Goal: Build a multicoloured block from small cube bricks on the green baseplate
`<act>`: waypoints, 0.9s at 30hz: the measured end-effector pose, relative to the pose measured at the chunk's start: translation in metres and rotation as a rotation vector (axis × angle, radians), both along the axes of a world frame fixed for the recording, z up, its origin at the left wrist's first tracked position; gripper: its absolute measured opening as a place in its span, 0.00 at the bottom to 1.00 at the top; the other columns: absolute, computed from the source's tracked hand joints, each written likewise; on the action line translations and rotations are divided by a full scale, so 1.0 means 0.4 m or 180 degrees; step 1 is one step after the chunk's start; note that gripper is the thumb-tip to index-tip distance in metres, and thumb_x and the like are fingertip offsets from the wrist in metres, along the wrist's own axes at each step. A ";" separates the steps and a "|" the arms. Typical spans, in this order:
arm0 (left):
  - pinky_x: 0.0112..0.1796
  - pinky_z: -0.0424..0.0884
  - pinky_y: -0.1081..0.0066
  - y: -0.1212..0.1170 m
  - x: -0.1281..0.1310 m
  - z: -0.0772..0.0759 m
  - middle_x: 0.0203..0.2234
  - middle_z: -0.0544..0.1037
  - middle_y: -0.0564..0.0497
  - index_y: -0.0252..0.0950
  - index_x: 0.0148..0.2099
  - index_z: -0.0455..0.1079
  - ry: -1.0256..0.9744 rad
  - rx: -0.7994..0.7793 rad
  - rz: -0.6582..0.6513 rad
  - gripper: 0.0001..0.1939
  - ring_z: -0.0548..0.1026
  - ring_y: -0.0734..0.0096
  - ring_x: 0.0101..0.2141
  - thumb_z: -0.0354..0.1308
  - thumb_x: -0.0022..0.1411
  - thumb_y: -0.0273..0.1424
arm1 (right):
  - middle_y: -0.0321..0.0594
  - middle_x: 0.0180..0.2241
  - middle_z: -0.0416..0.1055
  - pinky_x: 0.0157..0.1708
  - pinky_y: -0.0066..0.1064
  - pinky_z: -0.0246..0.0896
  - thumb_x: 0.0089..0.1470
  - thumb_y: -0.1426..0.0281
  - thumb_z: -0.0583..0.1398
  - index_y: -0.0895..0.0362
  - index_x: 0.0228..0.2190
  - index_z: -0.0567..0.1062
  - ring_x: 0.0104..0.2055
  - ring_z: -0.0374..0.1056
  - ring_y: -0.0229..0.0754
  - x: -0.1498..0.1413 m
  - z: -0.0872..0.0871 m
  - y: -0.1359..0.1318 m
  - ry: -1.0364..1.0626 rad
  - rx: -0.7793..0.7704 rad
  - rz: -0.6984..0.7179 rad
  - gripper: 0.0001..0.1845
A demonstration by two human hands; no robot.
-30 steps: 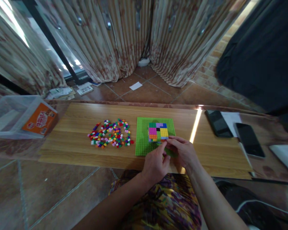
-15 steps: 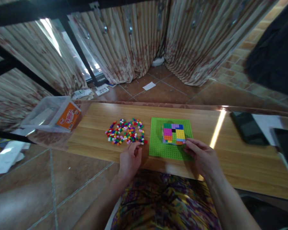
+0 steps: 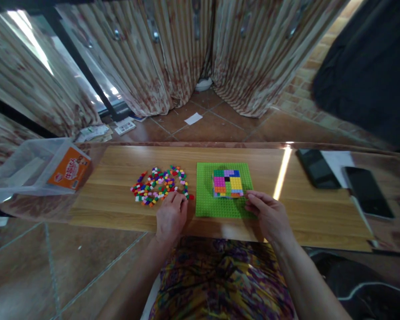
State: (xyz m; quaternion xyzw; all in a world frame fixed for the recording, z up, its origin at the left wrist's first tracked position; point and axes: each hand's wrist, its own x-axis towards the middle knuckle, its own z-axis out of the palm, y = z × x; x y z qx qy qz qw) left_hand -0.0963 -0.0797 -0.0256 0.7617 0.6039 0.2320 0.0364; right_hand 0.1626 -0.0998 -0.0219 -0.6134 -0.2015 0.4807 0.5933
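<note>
A square block of stacked coloured building bricks stands on the green baseplate. Just right of its near corner is my right hand, thumb and fingers drawn together over the plate's right edge. Whether a small brick is between those fingertips, I cannot make out. My left hand is at the near edge of a spread of loose small bricks, its fingers bent into a pinch. Its fingertips are partly hidden, and what they hold cannot be seen. A red brick lies between that hand and the baseplate.
The wooden table carries a clear plastic box with an orange label at the far left. To the right lie a dark flat device, a white sheet and a black phone. Curtains hang beyond.
The whole view has swung right, so the table things appear further left. My right fingertips have come slightly away from the block's corner. My left hand stays by the loose bricks, still pinched.
</note>
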 end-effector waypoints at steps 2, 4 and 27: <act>0.34 0.68 0.71 0.000 -0.001 0.009 0.32 0.75 0.48 0.36 0.35 0.69 -0.0137 0.0033 -0.0021 0.07 0.74 0.66 0.34 0.51 0.66 0.29 | 0.37 0.25 0.75 0.22 0.27 0.66 0.34 0.61 0.72 0.56 0.27 0.81 0.24 0.66 0.34 -0.002 0.008 -0.004 -0.0233 0.0068 -0.0072 0.16; 0.33 0.68 0.72 -0.005 0.008 0.023 0.30 0.76 0.50 0.36 0.37 0.69 -0.0397 -0.0033 -0.0022 0.07 0.74 0.69 0.32 0.52 0.66 0.30 | 0.37 0.25 0.75 0.24 0.28 0.65 0.37 0.60 0.71 0.56 0.27 0.81 0.24 0.66 0.35 -0.008 0.021 -0.010 -0.0556 0.0193 -0.0100 0.15; 0.37 0.70 0.71 0.041 0.288 0.056 0.35 0.77 0.50 0.36 0.42 0.69 -0.0189 -0.0132 -0.1273 0.07 0.74 0.69 0.36 0.50 0.69 0.31 | 0.40 0.34 0.78 0.41 0.37 0.66 0.50 0.60 0.64 0.53 0.31 0.81 0.37 0.72 0.43 -0.012 -0.004 -0.013 -0.1485 0.0582 0.0308 0.10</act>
